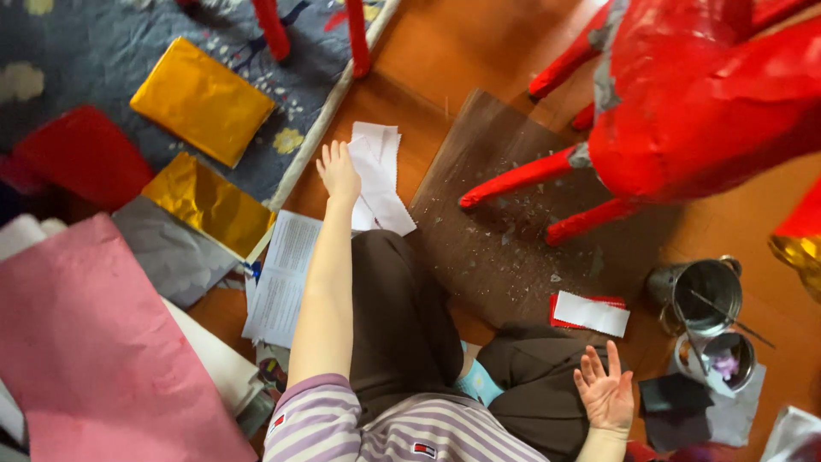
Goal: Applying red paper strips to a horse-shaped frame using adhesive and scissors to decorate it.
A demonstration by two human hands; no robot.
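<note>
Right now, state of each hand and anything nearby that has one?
left hand: open, fingers spread, resting on the white paper strips
right hand: open, palm up, empty
gold foil sheets: lying flat, folded
pink paper sheet: spread flat
metal tin: upright, open, brush handle inside
second tin: upright, open
red papier-mache figure: standing on its legs on the brown board
</note>
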